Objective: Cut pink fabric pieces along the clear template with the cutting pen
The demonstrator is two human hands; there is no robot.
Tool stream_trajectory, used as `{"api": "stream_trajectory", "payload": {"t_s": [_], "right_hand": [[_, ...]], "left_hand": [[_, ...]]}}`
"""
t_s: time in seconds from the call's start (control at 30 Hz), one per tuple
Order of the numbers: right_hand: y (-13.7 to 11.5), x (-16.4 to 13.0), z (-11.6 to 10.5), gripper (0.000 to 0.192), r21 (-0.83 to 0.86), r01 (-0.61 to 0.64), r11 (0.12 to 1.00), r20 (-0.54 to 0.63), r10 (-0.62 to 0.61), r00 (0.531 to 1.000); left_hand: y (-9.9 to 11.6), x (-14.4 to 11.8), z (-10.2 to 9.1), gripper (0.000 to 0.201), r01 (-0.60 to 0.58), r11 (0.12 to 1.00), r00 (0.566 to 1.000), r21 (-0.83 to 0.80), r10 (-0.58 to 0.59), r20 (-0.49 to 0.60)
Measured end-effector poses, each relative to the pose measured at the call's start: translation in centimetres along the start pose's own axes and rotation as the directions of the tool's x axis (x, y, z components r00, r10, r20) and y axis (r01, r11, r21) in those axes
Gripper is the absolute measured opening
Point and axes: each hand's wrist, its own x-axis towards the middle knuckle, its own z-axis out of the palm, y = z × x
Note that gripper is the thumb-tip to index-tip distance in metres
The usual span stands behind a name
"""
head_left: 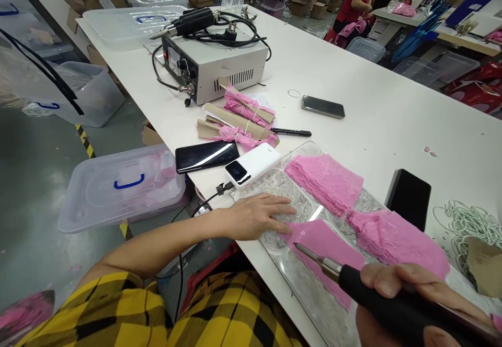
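A: While my left hand (pixel 257 215) lies flat, fingers spread and gripping nothing, where does it rest?

B: On the clear plate (pixel 314 300) at the table (pixel 392 122) edge, fingertips touching the near corner of the pink fabric piece (pixel 325 247).

A: And my right hand (pixel 411 305)?

B: Closed around the black-handled tool (pixel 392 300); its metal tip (pixel 308 252) lies over that same pink piece, though contact cannot be told.

A: What surrounds it?

B: 2 pink lace stacks (pixel 325 179) lie farther along the plate. A white power bank (pixel 253 165) and a dark phone (pixel 206 156) lie just beyond my left hand, with a white control box (pixel 219 64) behind them.
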Motion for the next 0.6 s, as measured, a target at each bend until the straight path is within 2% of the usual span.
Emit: {"api": "stream_trajectory", "payload": {"t_s": [0.1,0.3,0.5,0.6], "right_hand": [[0.3,0.5,1.1,0.016,-0.004,0.059,0.998,0.08,-0.059,0.995],[0.4,0.8,3.1,0.013,0.082,0.093,0.992,0.09,-0.101,0.991],[0.7,0.7,2.9,0.012,0.069,0.116,0.991,0.126,-0.124,0.984],[0.5,0.4,2.8,0.014,0.028,0.075,0.997,0.114,-0.078,0.99]], "left_hand": [[0.1,0.1,-0.1,0.048,0.013,1.0,0.999,0.009,-0.013,0.029],[0.2,0.3,-0.2,0.045,0.016,1.0,0.999,0.001,-0.016,0.041],[0.1,0.3,0.0,0.042,0.016,1.0,0.999,-0.005,-0.015,0.05],[0.0,0.3,0.2,0.041,0.012,1.0,1.0,-0.008,-0.012,0.029]]}}
